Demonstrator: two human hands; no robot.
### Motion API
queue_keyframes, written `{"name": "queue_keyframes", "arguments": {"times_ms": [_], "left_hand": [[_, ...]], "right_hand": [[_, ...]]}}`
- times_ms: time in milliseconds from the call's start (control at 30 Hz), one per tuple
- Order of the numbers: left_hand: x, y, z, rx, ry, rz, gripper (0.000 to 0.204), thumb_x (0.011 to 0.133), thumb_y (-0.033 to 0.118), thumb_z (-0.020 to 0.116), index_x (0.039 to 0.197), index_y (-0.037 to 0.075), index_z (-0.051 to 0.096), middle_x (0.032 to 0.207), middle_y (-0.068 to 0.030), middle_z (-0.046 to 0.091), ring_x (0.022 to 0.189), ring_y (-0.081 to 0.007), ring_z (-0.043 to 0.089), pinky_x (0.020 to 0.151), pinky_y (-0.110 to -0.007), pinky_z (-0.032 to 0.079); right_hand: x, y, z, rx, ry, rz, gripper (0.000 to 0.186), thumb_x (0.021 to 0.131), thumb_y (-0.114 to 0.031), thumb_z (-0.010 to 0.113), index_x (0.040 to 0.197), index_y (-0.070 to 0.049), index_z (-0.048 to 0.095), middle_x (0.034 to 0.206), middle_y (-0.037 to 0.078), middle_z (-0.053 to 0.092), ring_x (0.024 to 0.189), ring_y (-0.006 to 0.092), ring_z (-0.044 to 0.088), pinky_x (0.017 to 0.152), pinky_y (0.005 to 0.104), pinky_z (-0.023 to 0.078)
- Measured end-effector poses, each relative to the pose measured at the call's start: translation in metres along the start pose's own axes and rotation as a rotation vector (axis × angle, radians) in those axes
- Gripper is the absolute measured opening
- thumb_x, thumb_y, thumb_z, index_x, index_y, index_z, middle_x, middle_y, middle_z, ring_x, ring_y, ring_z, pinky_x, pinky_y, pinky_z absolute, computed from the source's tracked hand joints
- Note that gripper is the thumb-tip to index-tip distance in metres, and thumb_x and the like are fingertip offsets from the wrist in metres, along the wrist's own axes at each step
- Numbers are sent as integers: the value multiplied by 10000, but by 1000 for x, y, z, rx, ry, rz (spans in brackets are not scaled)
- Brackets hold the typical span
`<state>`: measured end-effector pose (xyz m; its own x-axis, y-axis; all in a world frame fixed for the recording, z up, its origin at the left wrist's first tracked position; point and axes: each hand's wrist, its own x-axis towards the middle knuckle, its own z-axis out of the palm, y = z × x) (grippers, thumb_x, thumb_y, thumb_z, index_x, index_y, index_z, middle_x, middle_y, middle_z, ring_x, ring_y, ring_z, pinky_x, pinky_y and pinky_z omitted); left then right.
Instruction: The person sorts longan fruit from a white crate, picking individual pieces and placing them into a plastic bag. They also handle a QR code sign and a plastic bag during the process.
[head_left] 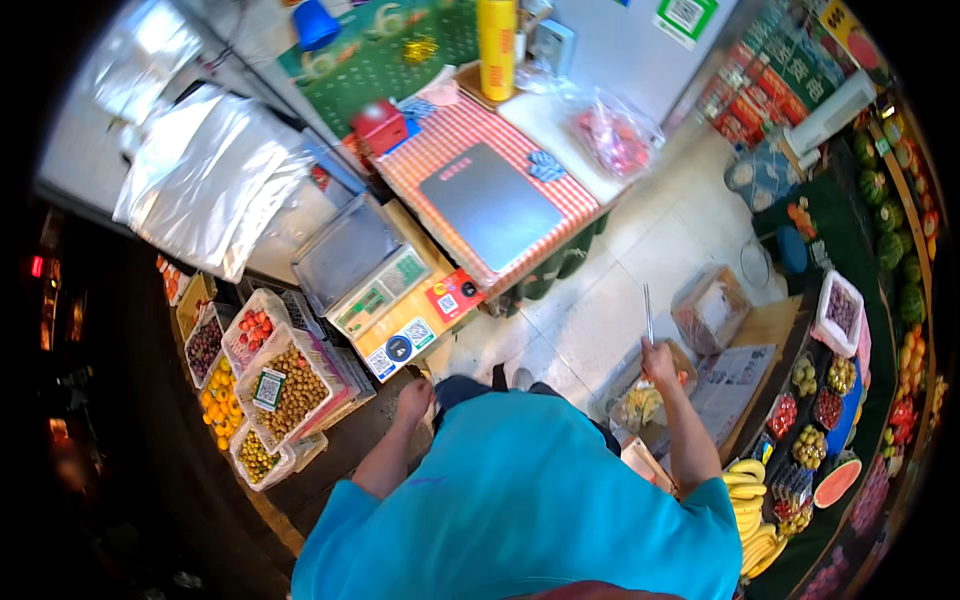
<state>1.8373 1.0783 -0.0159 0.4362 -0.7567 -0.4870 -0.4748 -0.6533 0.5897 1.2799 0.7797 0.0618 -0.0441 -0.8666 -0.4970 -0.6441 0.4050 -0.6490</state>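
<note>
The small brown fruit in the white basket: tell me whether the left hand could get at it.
Probably yes: nothing seems to stand between the left hand and the brown fruit, which lies uncovered except where a card hides part of it. The arm may need to stretch.

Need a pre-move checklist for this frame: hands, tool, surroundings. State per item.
1. Right hand holding the thin metal tool: ok.
2. Tool's free end pointing away from the body: ok.
3. Left hand empty: cannot tell; it is curled.
4. Space ahead and right of the right hand unobstructed: not ok, a translucent bin stands there.
5. Dark board flat on the checked cloth: ok.
</note>
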Motion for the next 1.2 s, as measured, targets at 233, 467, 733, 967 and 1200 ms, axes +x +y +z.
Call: {"name": "queue_keyframes", "arguments": {"times_ms": [233, 467, 733, 967, 1200], "left_hand": [[117, 242, 25, -106, -217, 212, 312, 959, 330, 560, 1034, 62, 699, 829, -100, 722, 769, -215, 700, 714, -356, 522], [226, 394, 86, -213, -330, 402, 265, 976, 204, 606, 1129, -1, 675, 891, -94, 717, 801, -158, 702, 722, -295, 543], [285, 582, 114, 52, -368, 681, 253, 943, 245, 610, 1114, 82, 701, 887, -128, 711, 827, -282, 696, 731, -389, 528], [326, 759, 167, 232, -247, 1035, 262, 916, 261, 623, 1053, 46, 686, 992, -152, 686, 952, -343, 654, 801, -458, 504], [421, 821, 246, 885, -51, 833, 531, 853, 492, 655, 1111, 29, 677, 1118, -217, 640, 1153, -384, 552, 1058, -542, 371]], "right_hand": [[34, -76, 15, 119, 49, -182, 431, 1031, -371, 489, 864, -14, 662, 637, 78, 553, 611, 193, 565, 593, 360, 459], [74, -187, -36, 199, 179, -199, 358, 1021, -323, 513, 947, -7, 662, 653, 81, 550, 658, 206, 546, 648, 371, 445], [171, -210, -102, 857, 270, -206, 329, 1077, -312, 445, 1136, -33, 609, 624, -74, 360, 509, 21, 362, 449, 196, 316], [282, -233, -159, 570, 306, -265, 355, 1032, -284, 549, 856, -13, 695, 612, -50, 408, 582, 50, 356, 513, 257, 278], [384, -220, -229, 615, 84, -249, 421, 1005, -330, 592, 738, -9, 652, 590, -27, 462, 591, 69, 417, 547, 274, 341]]}}
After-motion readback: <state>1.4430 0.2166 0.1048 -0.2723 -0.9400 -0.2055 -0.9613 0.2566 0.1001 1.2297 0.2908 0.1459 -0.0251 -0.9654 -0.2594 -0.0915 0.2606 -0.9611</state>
